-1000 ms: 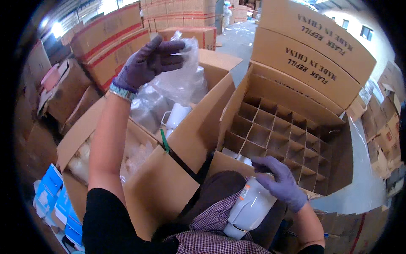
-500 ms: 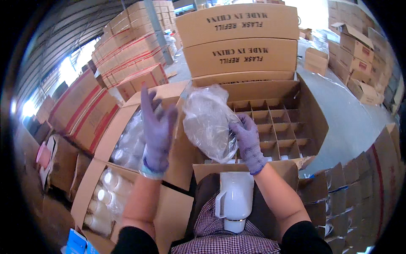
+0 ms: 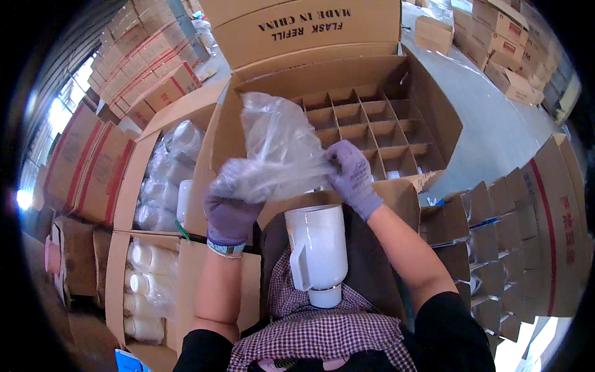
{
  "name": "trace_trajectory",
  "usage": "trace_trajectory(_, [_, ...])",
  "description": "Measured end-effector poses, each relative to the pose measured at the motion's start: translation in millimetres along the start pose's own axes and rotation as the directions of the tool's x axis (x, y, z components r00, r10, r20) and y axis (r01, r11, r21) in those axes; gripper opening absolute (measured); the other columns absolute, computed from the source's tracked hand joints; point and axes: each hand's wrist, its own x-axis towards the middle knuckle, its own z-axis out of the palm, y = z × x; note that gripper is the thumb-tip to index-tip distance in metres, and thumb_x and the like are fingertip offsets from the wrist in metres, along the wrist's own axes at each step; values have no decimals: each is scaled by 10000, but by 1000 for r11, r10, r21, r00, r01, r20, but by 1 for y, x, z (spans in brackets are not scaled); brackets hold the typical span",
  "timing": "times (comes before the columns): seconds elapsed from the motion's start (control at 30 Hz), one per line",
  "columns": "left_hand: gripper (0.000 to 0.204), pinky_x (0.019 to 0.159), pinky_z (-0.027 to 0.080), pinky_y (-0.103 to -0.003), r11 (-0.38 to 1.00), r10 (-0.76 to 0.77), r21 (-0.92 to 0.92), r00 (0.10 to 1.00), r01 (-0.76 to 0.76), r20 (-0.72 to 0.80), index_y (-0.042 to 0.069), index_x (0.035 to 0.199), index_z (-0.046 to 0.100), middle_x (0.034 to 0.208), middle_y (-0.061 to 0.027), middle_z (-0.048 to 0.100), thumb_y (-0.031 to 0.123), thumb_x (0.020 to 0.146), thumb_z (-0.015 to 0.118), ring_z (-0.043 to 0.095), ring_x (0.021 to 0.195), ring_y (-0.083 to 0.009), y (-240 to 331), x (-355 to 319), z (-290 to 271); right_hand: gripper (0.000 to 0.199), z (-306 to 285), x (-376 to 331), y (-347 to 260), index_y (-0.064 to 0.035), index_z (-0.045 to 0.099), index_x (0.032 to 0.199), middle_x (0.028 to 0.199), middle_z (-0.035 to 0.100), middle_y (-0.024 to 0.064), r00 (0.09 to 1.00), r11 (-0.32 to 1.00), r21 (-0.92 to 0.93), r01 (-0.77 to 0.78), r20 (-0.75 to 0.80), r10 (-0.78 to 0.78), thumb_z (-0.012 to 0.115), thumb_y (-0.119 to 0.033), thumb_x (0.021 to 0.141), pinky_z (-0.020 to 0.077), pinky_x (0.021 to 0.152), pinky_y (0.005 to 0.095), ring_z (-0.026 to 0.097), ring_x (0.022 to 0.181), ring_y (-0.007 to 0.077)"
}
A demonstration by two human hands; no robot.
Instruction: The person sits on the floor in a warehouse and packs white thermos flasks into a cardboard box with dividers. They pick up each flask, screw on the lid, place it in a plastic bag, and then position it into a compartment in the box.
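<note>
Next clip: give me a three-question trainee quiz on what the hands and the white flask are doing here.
1. True or false: both gloved hands grip the clear plastic bag.
2. Where does the white flask rest?
A. in a divider cell
B. on the person's lap
C. in the left-hand carton
3. Fill in: the carton with cardboard dividers lies ____ the bag.

Key
1. True: left hand and right hand each pinch the bag's lower edge.
2. B, mouth end toward the person.
3. Behind; the cells in view look empty.
</note>
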Motion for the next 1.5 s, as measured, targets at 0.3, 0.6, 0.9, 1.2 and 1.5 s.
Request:
trace_trajectory(0.3, [321,639,458,-354,291,70,908,940,301,-335,11,975,616,793,-100,618,314,997,512,579,712,-204,-75,-94,-59,211,-8,-94,51,-55,586,913,860,607,144,932,972,101,-213,320,171,700,-148,762,494,783,436,610,863,353])
trace_trajectory(0.6, [259,833,497,-472,-21,-435,853,773,-521,461,55,1054,660,1101,-146,690,260,906,601,656,956,-370,-70,-162,17,341,-90,-206,-74,-68,663,1090,1234,617,171,754,984,175,40,640,-144,689,-250,803,389,1098,484,514,1258,333])
trace_trajectory(0.9, [281,913,516,-446,-260,-202,843,880,-471,430,9,1131,638,1107,-213,634,213,938,639,627,1048,-313,-103,-93,127,898,-134,-229,-154,-46,348,1469,1438,454,207,830,687,481,-545,191,524,849,-167,734,297,1191,429,400,1395,325])
trace_trajectory(1.2, [573,1048,443,-460,678,-609,629,189,-380,770,22,1322,581,1331,-236,567,170,800,764,564,1209,-411,-157,-95,276,792,-293,-318,-212,-98,514,1321,1258,555,63,546,612,479,-629,-289,787,918,-157,642,425,1077,380,526,1229,215])
trace_trajectory(1.5, [569,1004,465,-376,602,-729,783,291,-157,619,-7,1320,571,1210,-167,633,296,845,649,621,1129,-289,-200,-87,247,820,-452,-492,-427,-21,511,1342,1197,620,98,-50,185,239,-953,-729,683,863,-97,605,469,1005,346,591,1117,205])
